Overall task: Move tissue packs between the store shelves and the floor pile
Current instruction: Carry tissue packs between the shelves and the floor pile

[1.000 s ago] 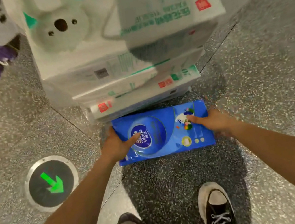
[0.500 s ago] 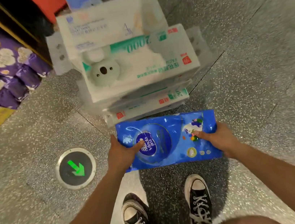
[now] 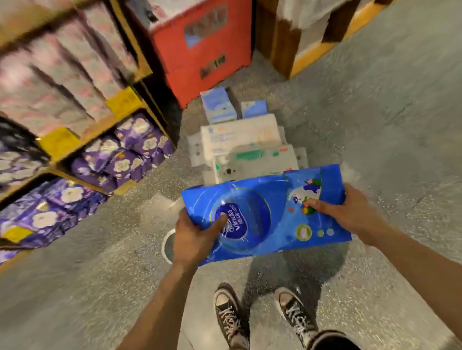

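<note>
Here, left hand [image 3: 194, 240] and right hand [image 3: 348, 214] fingers [image 3: 219, 221] clamp the blue pack [image 3: 271, 219]; shelves [image 3: 57, 160] hold purple packs [image 3: 121, 160].

I am lifting the flat blue plastic tissue pack [image 3: 271, 198] off the grey speckled floor [image 3: 396, 136], standing up.

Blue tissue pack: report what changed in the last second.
The blue plastic tissue pack rose from floor level beside the stacked white tissue packs to well above the floor. The left hand and right hand kept gripping its ends; the stack stayed put.
</note>
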The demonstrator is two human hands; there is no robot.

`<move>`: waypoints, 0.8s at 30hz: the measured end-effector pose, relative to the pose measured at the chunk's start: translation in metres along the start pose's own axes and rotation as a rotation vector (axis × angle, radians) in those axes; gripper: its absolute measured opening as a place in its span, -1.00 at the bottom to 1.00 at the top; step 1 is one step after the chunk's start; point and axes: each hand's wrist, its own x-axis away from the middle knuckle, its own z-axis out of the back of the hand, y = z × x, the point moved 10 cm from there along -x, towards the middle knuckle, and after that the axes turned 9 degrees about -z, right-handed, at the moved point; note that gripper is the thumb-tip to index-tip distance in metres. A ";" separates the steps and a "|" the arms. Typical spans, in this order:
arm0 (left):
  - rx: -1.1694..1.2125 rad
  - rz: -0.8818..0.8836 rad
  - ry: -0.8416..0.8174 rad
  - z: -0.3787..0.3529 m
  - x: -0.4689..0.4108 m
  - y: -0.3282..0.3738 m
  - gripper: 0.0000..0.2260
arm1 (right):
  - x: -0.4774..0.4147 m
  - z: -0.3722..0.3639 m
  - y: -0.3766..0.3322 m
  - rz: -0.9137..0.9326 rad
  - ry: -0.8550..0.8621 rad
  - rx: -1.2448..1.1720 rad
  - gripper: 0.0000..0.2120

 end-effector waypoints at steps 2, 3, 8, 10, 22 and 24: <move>0.080 -0.026 0.070 0.030 0.033 0.036 -0.44 | 0.031 0.008 -0.042 0.060 -0.022 0.016 -0.60; 0.106 -0.021 0.098 0.043 0.047 0.046 -0.38 | 0.046 0.009 -0.061 0.087 -0.060 0.034 -0.56; 0.170 -0.065 0.295 0.115 0.134 0.104 -0.32 | 0.127 -0.001 -0.157 0.248 -0.217 0.098 -0.67; 0.200 -0.077 0.385 0.144 0.174 0.126 -0.37 | 0.157 -0.014 -0.187 0.276 -0.274 0.136 -0.61; 0.251 -0.026 0.877 0.317 0.412 0.080 -0.29 | 0.350 -0.204 -0.250 0.541 -0.668 0.356 -0.46; 0.268 0.000 0.958 0.340 0.465 0.053 -0.32 | 0.401 -0.246 -0.237 0.592 -0.747 0.421 -0.55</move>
